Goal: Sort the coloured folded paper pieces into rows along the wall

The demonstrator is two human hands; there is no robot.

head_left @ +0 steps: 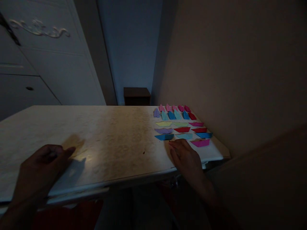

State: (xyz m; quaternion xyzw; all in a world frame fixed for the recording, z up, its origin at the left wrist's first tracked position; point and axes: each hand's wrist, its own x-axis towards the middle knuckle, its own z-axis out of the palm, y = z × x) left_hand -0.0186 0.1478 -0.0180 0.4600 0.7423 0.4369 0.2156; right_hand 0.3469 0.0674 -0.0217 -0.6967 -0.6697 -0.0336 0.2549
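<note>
My left hand (44, 167) hovers at the left front of the table, fingers curled toward the thumb, with nothing visible in them. Its shadows fall on the tabletop beside it. Toward the right front, my right hand (185, 156) has its fingertips drawn together in a pinch; whatever they hold, if anything, is hidden. Just beyond those fingertips lies a blue paper boat (164, 137), with a light blue paper boat (184, 136) beside it. A magenta paper boat (200, 143) rests right of the hand. Behind are a red paper boat (182, 129) and a purple paper boat (163, 130).
Several folded paper pieces (171, 115) in pink, blue and red stand in two rows at the table's far right. The pale table (115, 137) bears a small dark mark. A brown wall (216, 70) borders the right; white cabinets (55, 64) rise behind left.
</note>
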